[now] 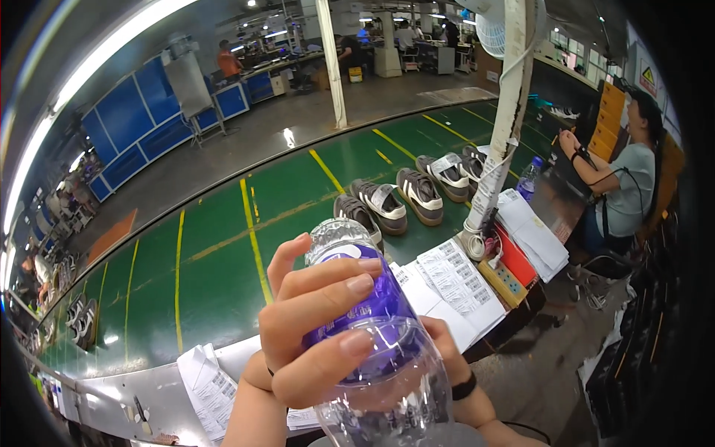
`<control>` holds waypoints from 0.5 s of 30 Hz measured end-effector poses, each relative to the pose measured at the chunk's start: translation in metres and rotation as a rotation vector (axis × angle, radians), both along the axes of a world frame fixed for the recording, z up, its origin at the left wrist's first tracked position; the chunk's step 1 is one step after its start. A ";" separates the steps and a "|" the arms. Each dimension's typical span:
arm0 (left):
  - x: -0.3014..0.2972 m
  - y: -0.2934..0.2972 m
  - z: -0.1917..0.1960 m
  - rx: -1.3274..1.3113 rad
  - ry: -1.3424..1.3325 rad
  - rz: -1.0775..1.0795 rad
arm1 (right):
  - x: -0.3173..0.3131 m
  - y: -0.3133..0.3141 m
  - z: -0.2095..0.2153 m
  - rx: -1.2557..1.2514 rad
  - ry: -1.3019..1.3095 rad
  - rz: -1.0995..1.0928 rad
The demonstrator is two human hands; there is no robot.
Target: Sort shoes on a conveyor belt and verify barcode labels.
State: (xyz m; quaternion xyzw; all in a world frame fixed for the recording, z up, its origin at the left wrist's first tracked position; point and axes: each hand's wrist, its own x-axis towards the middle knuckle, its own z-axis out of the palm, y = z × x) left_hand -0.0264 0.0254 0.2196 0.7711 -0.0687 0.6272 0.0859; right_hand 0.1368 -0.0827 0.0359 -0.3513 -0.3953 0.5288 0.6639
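Observation:
A clear plastic bottle (pixel 417 372) with a purple label is close in front of me, its ribbed base tilted up and away. My left hand (pixel 320 320) is closed around it, fingers lying across the label. Behind the bottle's right side is my right hand (pixel 445 346), a black band at its wrist. The bottle hides its fingers, so I cannot tell whether it grips. Beyond the bottle, several dark grey sneakers (pixel 419 197) with white stripes stand in a row on the green conveyor belt (pixel 216 268).
Printed label sheets (pixel 454 279) lie on the near ledge at right, with more sheets (pixel 208 387) at left. A white post (pixel 495 164) rises beside a power strip (pixel 503 283). Another purple-labelled bottle (pixel 529 179) stands near a seated person (pixel 625 179). More shoes (pixel 83 320) are far left.

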 end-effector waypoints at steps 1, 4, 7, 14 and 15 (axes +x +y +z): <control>0.006 -0.004 -0.001 -0.003 -0.051 0.032 | -0.003 0.013 -0.011 -0.034 0.139 0.059; -0.001 -0.001 -0.001 0.079 -0.022 0.052 | -0.013 0.028 -0.072 -0.129 0.199 0.045; 0.012 0.001 -0.005 0.081 -0.112 0.056 | -0.023 0.030 -0.127 -0.298 0.057 -0.033; 0.009 0.004 0.005 0.112 -0.215 0.089 | -0.035 0.031 -0.102 -0.414 -0.297 -0.062; 0.010 -0.001 0.008 0.075 -0.166 0.129 | -0.034 0.029 -0.094 -0.433 -0.435 -0.071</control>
